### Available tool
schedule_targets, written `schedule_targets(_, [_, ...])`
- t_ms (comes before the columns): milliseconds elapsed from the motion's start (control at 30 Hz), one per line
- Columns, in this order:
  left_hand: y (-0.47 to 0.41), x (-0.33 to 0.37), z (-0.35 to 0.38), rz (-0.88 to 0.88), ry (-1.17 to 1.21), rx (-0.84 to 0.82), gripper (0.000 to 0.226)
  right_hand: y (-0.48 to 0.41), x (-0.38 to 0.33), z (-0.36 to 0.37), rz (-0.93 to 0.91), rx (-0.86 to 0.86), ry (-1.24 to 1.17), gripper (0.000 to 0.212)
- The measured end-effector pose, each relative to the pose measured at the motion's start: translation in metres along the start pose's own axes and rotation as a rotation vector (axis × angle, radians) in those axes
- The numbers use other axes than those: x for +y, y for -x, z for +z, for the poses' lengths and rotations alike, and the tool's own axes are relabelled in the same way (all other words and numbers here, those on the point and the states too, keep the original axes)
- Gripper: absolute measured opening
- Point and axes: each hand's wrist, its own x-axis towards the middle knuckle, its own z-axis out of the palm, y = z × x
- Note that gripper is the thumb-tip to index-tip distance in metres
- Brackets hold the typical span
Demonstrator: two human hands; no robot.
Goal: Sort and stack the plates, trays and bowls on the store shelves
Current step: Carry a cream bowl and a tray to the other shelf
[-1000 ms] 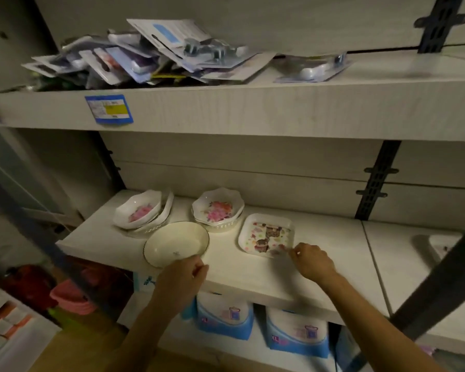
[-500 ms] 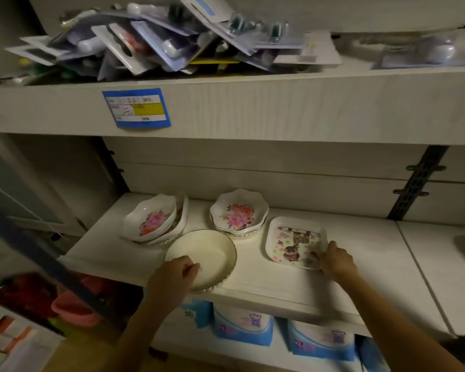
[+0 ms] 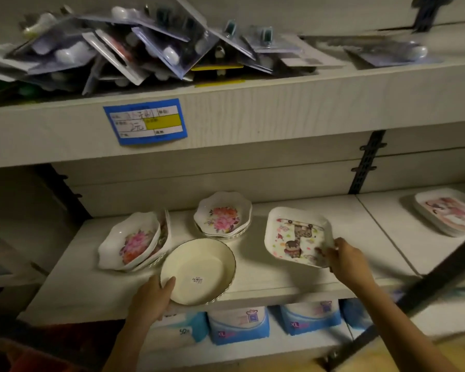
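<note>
Since a moment ago you're tipping the square tray (image 3: 298, 234) up, right hand (image 3: 345, 260) pinching its near corner, while your left hand (image 3: 153, 296) is clasping the round cream plate (image 3: 199, 269), readying both for sorting.

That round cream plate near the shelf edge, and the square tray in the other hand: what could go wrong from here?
1. The round cream plate overhangs the shelf front edge; if the left hand loses its grip, it could fall.
2. The right hand pinches the square cartoon tray at one corner only, so it may tip.
3. The tilted flower bowls lean unevenly; a nudge could topple them.
</note>
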Motion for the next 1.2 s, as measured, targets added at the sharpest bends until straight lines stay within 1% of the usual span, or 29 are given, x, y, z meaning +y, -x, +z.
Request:
schedule_targets(67, [-0.001, -0.001, 0.005, 0.017, 0.049, -0.025, 0.036, 0.012, 0.002, -0.004, 0.022, 0.026, -0.013, 0.019])
schedule_targets(167, [-0.007, -0.004, 0.008, 0.021, 0.124, -0.023, 0.038, 0.03, 0.005, -0.009, 0.047, 0.076, -0.006, 0.017])
schedule_targets(267, [-0.01, 0.0, 0.007, 0.019, 0.115, -0.043, 0.031, 0.049, 0.008, -0.013, 0.079, 0.098, -0.01, 0.009])
schedule_targets(333, [-0.009, 0.002, 0.006, 0.018, 0.087, -0.074, 0.027, 0.06, 0.01, -0.013, 0.086, 0.121, -0.016, 0.008])
schedule_targets(433, [-0.01, 0.006, 0.002, 0.047, -0.028, -0.077, 0.022, 0.072, 0.014, -0.013, 0.096, 0.137, -0.021, 0.01])
schedule_targets(533, [-0.005, 0.012, -0.007, 0.124, -0.327, -0.045, 0.024, 0.08, 0.015, -0.014, 0.123, 0.149, -0.046, 0.013])
schedule_targets(567, [-0.003, 0.014, -0.01, 0.157, -0.394, -0.032, 0.024, 0.082, 0.015, -0.014, 0.129, 0.155, -0.055, 0.015])
schedule_targets(633, [-0.002, 0.015, -0.014, 0.208, -0.464, 0.001, 0.022, 0.085, 0.014, -0.014, 0.132, 0.168, -0.06, 0.017])
schedule_targets(700, [-0.002, 0.016, -0.018, 0.221, -0.492, 0.016, 0.025, 0.088, 0.013, -0.014, 0.131, 0.179, -0.062, 0.019])
schedule_targets(767, [-0.007, 0.017, -0.021, 0.225, -0.458, 0.017, 0.029, 0.09, 0.011, -0.015, 0.131, 0.181, -0.058, 0.019])
schedule_targets(900, [-0.01, 0.02, -0.025, 0.266, -0.306, 0.056, 0.033, 0.096, 0.01, -0.02, 0.151, 0.187, -0.079, 0.019])
schedule_targets(1067, [0.007, 0.033, -0.029, 0.376, -0.24, 0.165, 0.035, 0.108, 0.021, -0.031, 0.18, 0.201, -0.087, 0.023])
schedule_targets(1200, [0.033, 0.058, -0.025, 0.453, -0.086, 0.111, 0.038, 0.118, 0.042, -0.049, 0.194, 0.232, -0.092, 0.018])
